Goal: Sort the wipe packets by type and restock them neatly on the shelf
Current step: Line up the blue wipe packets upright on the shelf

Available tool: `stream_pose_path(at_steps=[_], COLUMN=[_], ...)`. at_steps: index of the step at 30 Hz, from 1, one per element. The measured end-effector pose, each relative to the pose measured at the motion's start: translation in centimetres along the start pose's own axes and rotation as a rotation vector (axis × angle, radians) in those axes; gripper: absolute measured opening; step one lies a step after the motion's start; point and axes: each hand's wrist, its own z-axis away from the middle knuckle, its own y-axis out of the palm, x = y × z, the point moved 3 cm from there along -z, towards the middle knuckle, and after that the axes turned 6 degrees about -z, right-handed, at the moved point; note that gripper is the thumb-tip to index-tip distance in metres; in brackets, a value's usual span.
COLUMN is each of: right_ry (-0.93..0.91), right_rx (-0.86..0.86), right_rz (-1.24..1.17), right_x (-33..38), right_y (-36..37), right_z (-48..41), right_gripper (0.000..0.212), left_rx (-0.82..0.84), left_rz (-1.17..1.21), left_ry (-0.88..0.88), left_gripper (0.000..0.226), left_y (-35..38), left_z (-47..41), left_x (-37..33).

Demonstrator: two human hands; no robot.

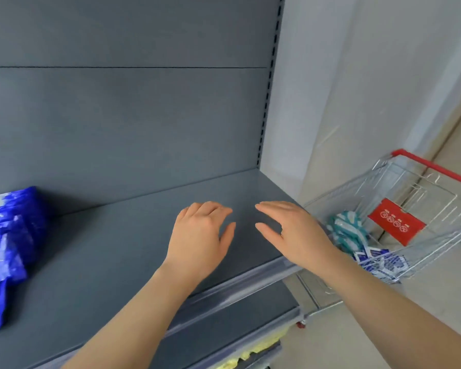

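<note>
Both my hands hover over the grey shelf, palms down and holding nothing. My left hand has relaxed fingers with the thumb spread. My right hand is beside it, a small gap apart, fingers straight. A row of blue wipe packets stands on the shelf at the far left, well away from both hands. In the wire cart to the right lie teal-and-white packets and blue-and-white packets.
A clear price strip runs along the shelf's front edge. A lower shelf sits below it, with yellow packets further down. The cart has a red handle and a red sign. A pale wall stands right of the shelving.
</note>
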Motion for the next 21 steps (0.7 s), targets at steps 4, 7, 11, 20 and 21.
stream_pose_path(at_steps=[4,7,11,20,21], right_ry=[0.076,0.155,0.277,0.494,0.519], right_rx=[-0.028,-0.026,-0.039,0.015,0.018], right_rz=[0.001,0.022,0.053,0.162,0.161], right_x=[-9.5,-16.5,-25.9,-45.9,-47.8], right_y=[-5.2,-8.4,-11.7,-14.3,-14.6], right_z=[2.8,4.6,6.2,4.8,4.3], right_gripper=[0.04,0.042,0.042,0.038,0.039], left_rx=[0.013,0.036,0.133,0.3,0.314], left_rz=[0.077,0.136,0.17,0.167,0.165], left_ry=[0.05,0.078,0.112,0.207,0.215], left_gripper=[0.025,0.021,0.027,0.034,0.034], left_y=[5.0,8.7,14.6,28.4,30.1], left_z=[-4.4,-7.4,-11.4,-22.2,-23.6], left_x=[-9.7,-16.4,-23.5,-37.8,-38.8])
